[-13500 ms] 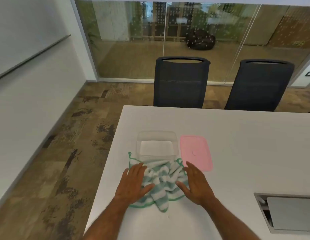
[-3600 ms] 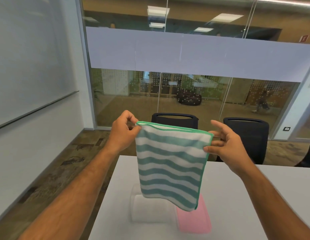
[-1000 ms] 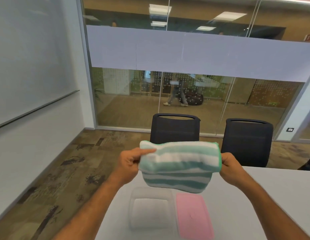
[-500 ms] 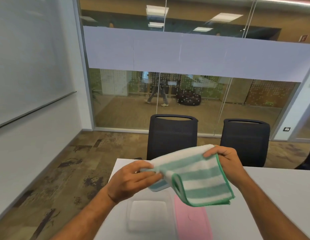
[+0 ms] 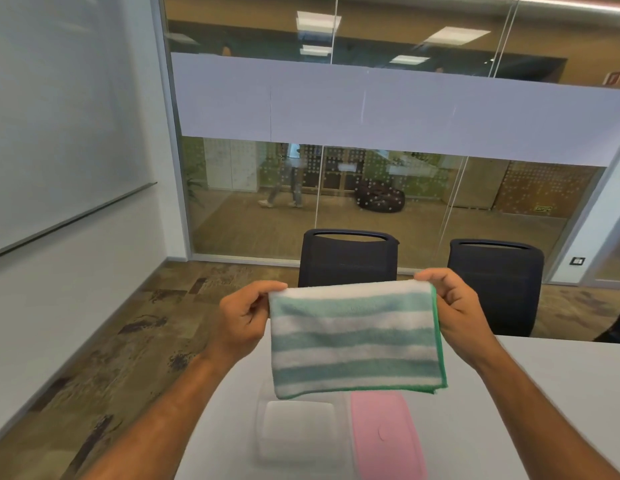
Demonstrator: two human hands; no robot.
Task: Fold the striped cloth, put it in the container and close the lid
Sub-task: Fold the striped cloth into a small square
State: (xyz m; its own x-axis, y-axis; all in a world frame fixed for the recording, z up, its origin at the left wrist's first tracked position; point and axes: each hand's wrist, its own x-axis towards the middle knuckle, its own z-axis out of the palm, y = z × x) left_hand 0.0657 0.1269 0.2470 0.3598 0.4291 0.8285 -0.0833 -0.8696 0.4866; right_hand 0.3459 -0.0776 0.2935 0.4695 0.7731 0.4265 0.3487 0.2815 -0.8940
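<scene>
Now both hands [image 5: 244, 318] [image 5: 455, 306] pinch the folded striped cloth [image 5: 355, 337] above the container [image 5: 296, 431].

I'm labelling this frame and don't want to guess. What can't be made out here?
Head view only:
- The clear plastic container: its far rim is hidden behind the hanging green-and-white striped cloth; its walls are blurred.
- The pink plastic lid: near end cut off by the bottom edge.
- How many layers the cloth has: only its front face shows.
- Fingertips of the left hand and right hand behind the cloth.

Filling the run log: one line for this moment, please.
striped cloth: folded, held up | left hand, right hand: top corners | container: open
</scene>
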